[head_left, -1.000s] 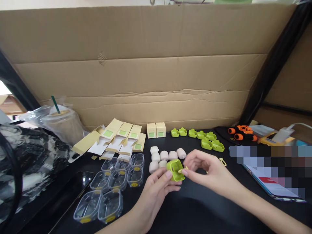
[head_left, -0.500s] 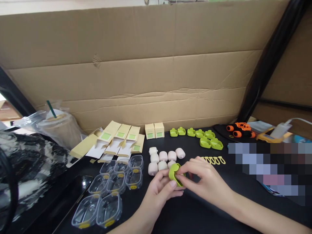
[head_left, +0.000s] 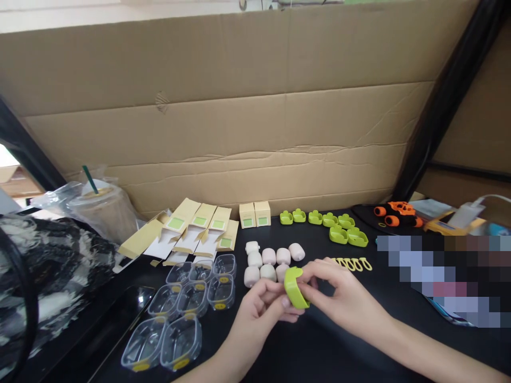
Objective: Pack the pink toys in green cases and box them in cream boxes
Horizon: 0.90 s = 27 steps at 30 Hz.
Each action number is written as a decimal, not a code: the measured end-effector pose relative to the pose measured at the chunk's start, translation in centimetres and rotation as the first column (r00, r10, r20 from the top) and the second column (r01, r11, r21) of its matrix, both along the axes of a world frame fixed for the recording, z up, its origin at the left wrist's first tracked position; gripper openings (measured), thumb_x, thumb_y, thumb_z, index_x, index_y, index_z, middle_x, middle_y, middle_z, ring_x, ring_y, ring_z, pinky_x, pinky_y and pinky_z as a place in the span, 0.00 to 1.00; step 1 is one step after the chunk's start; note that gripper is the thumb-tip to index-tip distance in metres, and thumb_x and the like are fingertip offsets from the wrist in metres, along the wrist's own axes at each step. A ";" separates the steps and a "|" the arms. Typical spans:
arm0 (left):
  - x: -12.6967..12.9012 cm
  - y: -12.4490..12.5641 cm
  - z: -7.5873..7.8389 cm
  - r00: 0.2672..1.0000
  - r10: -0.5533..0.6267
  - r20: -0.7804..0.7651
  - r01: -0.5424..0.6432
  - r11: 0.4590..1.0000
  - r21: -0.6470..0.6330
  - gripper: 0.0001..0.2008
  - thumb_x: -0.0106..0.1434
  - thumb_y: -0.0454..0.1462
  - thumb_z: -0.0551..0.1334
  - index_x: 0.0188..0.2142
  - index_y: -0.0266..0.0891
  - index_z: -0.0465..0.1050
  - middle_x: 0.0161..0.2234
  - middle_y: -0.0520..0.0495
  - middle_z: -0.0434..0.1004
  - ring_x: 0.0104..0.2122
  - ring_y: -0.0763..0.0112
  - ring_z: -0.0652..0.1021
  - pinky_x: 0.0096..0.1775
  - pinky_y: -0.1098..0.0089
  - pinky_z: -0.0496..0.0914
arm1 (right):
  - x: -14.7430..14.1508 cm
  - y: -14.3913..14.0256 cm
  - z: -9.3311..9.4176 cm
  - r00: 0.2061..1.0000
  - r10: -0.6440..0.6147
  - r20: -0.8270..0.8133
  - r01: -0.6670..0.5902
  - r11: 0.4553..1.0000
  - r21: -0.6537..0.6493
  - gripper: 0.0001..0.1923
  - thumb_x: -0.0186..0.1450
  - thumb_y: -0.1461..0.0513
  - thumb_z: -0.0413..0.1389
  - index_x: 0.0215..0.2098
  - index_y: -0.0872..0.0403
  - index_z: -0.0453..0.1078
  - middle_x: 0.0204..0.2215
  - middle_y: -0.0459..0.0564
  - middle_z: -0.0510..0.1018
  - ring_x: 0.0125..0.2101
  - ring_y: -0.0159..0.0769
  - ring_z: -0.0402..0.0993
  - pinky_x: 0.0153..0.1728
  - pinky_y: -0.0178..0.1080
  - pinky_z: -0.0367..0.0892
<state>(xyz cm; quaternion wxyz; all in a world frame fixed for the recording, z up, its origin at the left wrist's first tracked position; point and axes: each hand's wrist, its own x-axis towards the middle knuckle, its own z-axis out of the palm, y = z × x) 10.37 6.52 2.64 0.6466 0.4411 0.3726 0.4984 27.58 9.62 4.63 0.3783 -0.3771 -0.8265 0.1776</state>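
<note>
**Bench stock: green silicone cover in hand, most parts not yet combined**

- Green cover (head_left: 295, 288): held edge-on above the black table (head_left: 319, 346), just in front of the pink cases. Left hand (head_left: 261, 311) pinches its lower edge, fingers curled shut on it; right hand (head_left: 343, 300) grips the other side, fingertips closed against it. What sits inside cannot be told.
- Pink cases (head_left: 271, 260): a cluster of about seven, bare, just behind the cover.
- Spare green covers (head_left: 323, 223): about seven, in a row behind and right of the pink cases.
- Yellow loops (head_left: 353, 263): a short row, right of the pink cases.
- Clear trays (head_left: 187, 303): eight or so, empty, left of the pink cases.
- Flat cartons (head_left: 191, 231): unfolded, behind the trays; two small boxes (head_left: 254, 214) stand made up behind the pink cases.

Judgement: early in the batch; the bare cases, empty trays and flat cartons point to most units outstanding.
</note>
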 end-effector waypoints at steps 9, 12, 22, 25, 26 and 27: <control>-0.2 0.6 0.5 0.998 0.045 -0.033 -0.042 0.994 0.098 0.17 0.47 0.45 0.72 0.26 0.36 0.71 0.23 0.55 0.76 0.23 0.79 0.73 0.29 0.78 0.68 | 0.9 -0.6 1.6 0.982 0.077 -0.170 -0.109 0.976 -0.190 0.17 0.60 0.58 0.60 0.48 0.48 0.69 0.37 0.46 0.77 0.30 0.33 0.72 0.37 0.37 0.68; -0.2 0.4 0.8 0.998 0.026 -0.050 -0.023 0.999 0.047 0.16 0.48 0.45 0.72 0.27 0.37 0.71 0.25 0.53 0.76 0.24 0.75 0.74 0.30 0.75 0.70 | 1.0 -0.5 1.2 0.978 0.203 -0.057 -0.209 0.967 -0.148 0.40 0.51 0.59 0.67 0.59 0.46 0.57 0.50 0.49 0.71 0.43 0.38 0.72 0.44 0.39 0.68; -0.4 0.2 0.7 0.986 -0.016 -0.165 0.016 1.000 -0.003 0.16 0.49 0.45 0.70 0.26 0.38 0.68 0.27 0.51 0.74 0.31 0.70 0.73 0.34 0.73 0.64 | 0.6 -1.8 1.3 0.961 0.264 -0.088 -0.267 0.963 -0.032 0.30 0.52 0.67 0.67 0.50 0.44 0.64 0.42 0.44 0.75 0.39 0.35 0.73 0.41 0.35 0.68; -0.3 0.2 0.6 0.981 -0.043 -0.189 0.046 0.999 0.008 0.18 0.48 0.45 0.71 0.24 0.38 0.64 0.24 0.53 0.70 0.29 0.71 0.71 0.33 0.73 0.63 | 0.6 -2.0 1.5 0.961 0.265 -0.083 -0.266 0.964 -0.001 0.30 0.50 0.67 0.67 0.48 0.45 0.65 0.41 0.43 0.76 0.39 0.35 0.73 0.41 0.35 0.68; -0.3 0.3 0.5 0.981 -0.054 -0.188 0.057 0.998 0.013 0.18 0.47 0.45 0.71 0.23 0.39 0.63 0.23 0.54 0.69 0.28 0.72 0.70 0.32 0.74 0.62 | 0.6 -2.0 1.5 0.961 0.266 -0.083 -0.267 0.964 0.000 0.29 0.50 0.67 0.67 0.47 0.45 0.65 0.40 0.44 0.76 0.38 0.36 0.73 0.40 0.35 0.69; -0.3 0.3 0.5 0.981 -0.060 -0.185 0.064 0.998 0.016 0.19 0.47 0.44 0.71 0.23 0.39 0.62 0.23 0.55 0.67 0.27 0.73 0.69 0.31 0.74 0.62 | 0.5 -2.1 1.5 0.960 0.267 -0.083 -0.267 0.964 0.003 0.28 0.50 0.67 0.67 0.46 0.46 0.66 0.39 0.44 0.76 0.37 0.36 0.73 0.39 0.36 0.69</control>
